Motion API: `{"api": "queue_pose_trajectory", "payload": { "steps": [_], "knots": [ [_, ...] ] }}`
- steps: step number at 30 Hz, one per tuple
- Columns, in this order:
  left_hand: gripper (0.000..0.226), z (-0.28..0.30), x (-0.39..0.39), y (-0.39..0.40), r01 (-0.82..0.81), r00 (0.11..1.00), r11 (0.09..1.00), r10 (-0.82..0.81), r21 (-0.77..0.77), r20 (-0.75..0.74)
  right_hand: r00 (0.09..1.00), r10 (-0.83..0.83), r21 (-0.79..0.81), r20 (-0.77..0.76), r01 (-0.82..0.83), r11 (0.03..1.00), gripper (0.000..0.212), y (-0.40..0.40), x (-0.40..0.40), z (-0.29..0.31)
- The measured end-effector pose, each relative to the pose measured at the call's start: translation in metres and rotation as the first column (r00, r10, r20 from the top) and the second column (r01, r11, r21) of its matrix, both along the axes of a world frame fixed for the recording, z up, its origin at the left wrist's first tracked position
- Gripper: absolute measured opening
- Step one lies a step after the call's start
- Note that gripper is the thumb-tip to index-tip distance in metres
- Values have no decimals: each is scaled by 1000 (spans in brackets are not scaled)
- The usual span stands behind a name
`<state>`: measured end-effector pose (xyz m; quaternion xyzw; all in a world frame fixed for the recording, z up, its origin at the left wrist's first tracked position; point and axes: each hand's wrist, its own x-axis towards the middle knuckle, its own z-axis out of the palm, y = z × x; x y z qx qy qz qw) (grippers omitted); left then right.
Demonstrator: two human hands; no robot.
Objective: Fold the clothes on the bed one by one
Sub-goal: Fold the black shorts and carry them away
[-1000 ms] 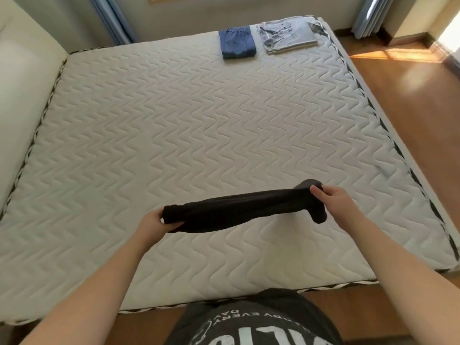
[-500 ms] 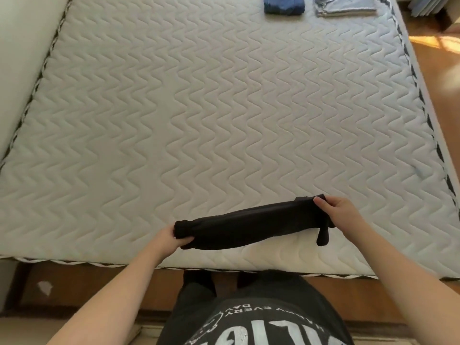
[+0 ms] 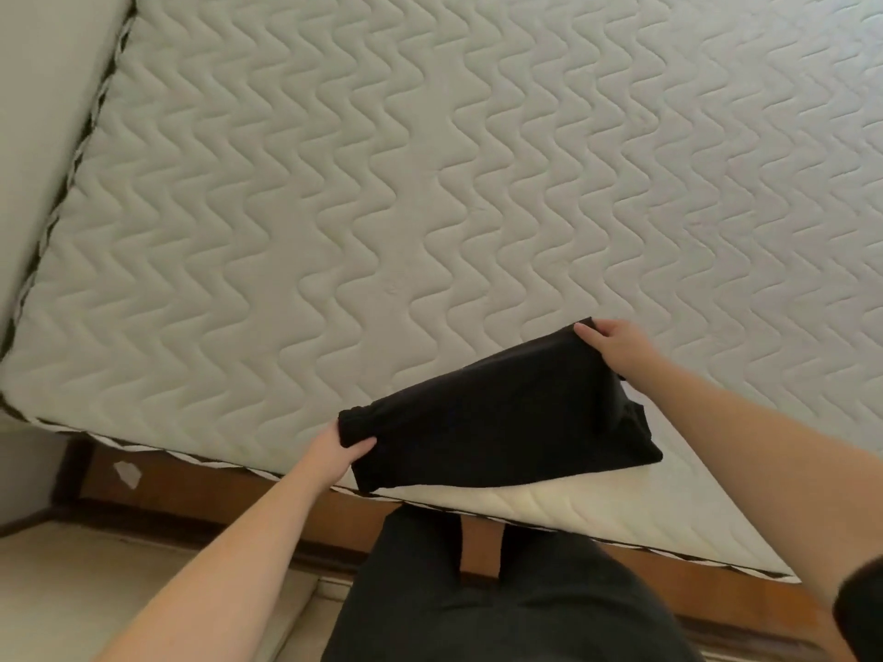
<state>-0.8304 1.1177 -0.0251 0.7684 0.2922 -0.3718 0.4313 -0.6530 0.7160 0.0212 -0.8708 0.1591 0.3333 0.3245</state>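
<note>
Black folded cloth garment lay low over near edge of white quilted mattress, long axis running 8 to 2 o'clock. Left hand pinched gathered end at 8 o'clock; right hand gripped far corner at 2 o'clock. Both hands equally engaged, one per end. Judged: next fold would likely bring ends together along that axis. Wooden bed frame at 6 o'clock

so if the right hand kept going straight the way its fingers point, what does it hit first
The right hand grips the far end of the black garment, fingers pointing up-left across the bed. Past that corner of cloth, the line meets only bare quilted mattress; nothing else shows there, though its height above the bed is unclear.
</note>
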Motion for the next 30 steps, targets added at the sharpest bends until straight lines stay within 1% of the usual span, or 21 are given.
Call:
{"api": "queue_pose_trajectory", "payload": {
  "steps": [3,8,10,13,15,19,23,26,28,30],
  "knots": [
    [60,-13,17,36,-62,998,997,62,39,9,997,70,-29,-12,-71,997,34,39,36,-24],
    [60,-33,49,81,-144,989,981,141,126,30,987,149,-81,-60,-154,985,43,96,89,-55],
    [59,-40,64,91,-175,984,969,168,174,56,991,126,-83,-44,-129,988,40,111,106,-66],
    [53,-46,89,94,-223,974,944,204,242,102,1000,-10,-51,-26,9,999,36,121,123,-75],
    [50,-47,104,86,-187,979,939,155,288,128,999,-43,-27,-29,42,999,37,120,125,-77],
    [39,-48,130,44,-55,980,960,-1,275,199,990,-139,-2,21,139,990,33,98,110,-82],
    [31,-54,158,-20,97,954,963,-163,252,254,945,-326,-41,30,327,944,31,59,79,-92],
    [28,-64,180,-68,249,908,942,-308,223,284,872,-490,-103,6,488,867,32,27,52,-104],
    [29,-71,195,-96,340,867,915,-394,215,306,843,-537,-153,-34,526,836,32,10,36,-116],
    [33,-80,209,-121,423,803,874,-484,241,348,832,-545,-185,-109,521,833,34,-1,26,-129]
  ]
}}
